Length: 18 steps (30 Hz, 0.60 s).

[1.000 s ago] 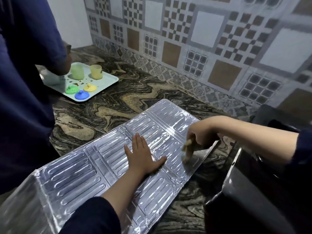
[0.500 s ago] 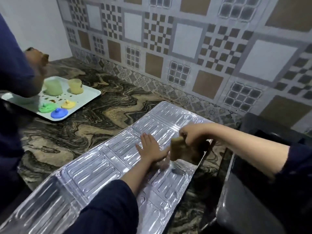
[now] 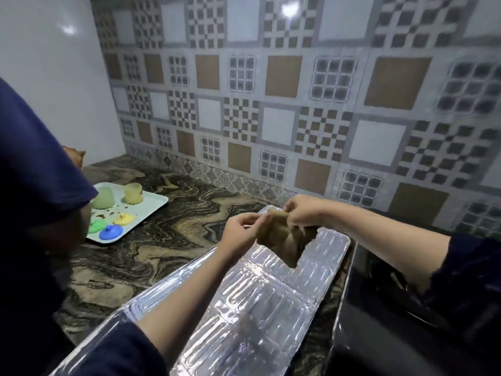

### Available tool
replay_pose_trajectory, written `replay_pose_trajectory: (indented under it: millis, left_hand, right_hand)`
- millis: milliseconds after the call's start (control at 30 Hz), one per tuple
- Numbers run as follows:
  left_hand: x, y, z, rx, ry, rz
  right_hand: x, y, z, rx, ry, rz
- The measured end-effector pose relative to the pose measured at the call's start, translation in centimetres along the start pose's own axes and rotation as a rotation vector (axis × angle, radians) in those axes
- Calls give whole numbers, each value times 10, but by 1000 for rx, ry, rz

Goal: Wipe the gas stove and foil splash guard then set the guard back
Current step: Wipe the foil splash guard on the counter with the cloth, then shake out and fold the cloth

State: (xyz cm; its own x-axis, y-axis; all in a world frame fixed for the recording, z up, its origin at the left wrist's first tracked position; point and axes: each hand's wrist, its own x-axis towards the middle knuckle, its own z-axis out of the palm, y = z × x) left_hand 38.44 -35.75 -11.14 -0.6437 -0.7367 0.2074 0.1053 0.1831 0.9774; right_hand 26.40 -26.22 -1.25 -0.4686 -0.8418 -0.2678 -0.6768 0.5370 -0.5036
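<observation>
The foil splash guard [image 3: 260, 302] lies flat on the marble counter, running from the lower left toward the tiled wall. Above its far end hangs a brown cloth [image 3: 282, 240], held up in the air by both hands. My left hand [image 3: 241, 232] pinches the cloth's left edge and my right hand [image 3: 303, 213] grips its top right part. Neither hand touches the foil. The black gas stove [image 3: 393, 321] sits at the right, beside the guard and partly under my right arm.
A pale tray [image 3: 151, 207] with two cups and coloured lids stands at the back left of the counter [image 3: 168, 251]. Another person in a dark blue sleeve [image 3: 35, 185] stands close on the left. The patterned tile wall [image 3: 271, 118] backs the counter.
My left hand has lifted off the foil and taken the cloth's edge. My right hand has raised the cloth off the guard. The view has tilted up toward the wall.
</observation>
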Motion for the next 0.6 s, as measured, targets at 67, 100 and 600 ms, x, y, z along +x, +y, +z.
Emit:
replay_pose_trajectory:
  millis: [67,100,600]
  left_hand:
    - [-5,17,-3,61,-1,40]
    - [-7,26,-4,86,6,60]
    - [-43,151,63,300,-15,349]
  right_hand:
    - [-14,-5,-8,108,-49,-39]
    - [-21,-5,-12,191,-88,-61]
    - [-121,50,-48,623,224,-348]
